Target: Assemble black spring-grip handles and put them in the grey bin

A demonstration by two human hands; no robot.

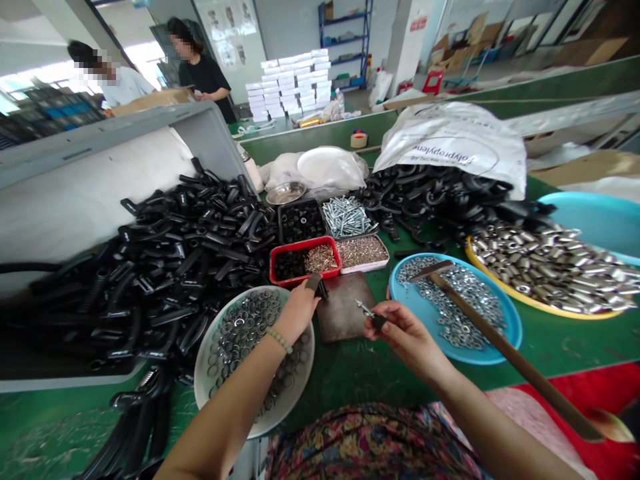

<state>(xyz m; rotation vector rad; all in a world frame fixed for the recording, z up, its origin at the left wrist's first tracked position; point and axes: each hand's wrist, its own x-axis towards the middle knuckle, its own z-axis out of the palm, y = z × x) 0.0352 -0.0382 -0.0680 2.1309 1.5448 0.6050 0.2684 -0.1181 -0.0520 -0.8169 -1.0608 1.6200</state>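
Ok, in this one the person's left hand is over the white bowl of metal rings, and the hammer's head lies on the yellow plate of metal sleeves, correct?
Not quite: the hammer's head lies on the blue plate, not the yellow plate. The head view shows this. The left hand over the white bowl is as you said.

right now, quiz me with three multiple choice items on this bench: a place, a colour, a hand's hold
1. What lies left of the dark square board? A) white round bowl B) blue plate C) yellow tray
2. What colour is the rectangular plastic tray holding brass pins? A) blue B) red C) white
3. What does the right hand hold? A) metal screw with black end B) nothing C) white bowl

1 A, it sits beside the board. 2 B, its rim shows red. 3 A, the screw juts from the hand.
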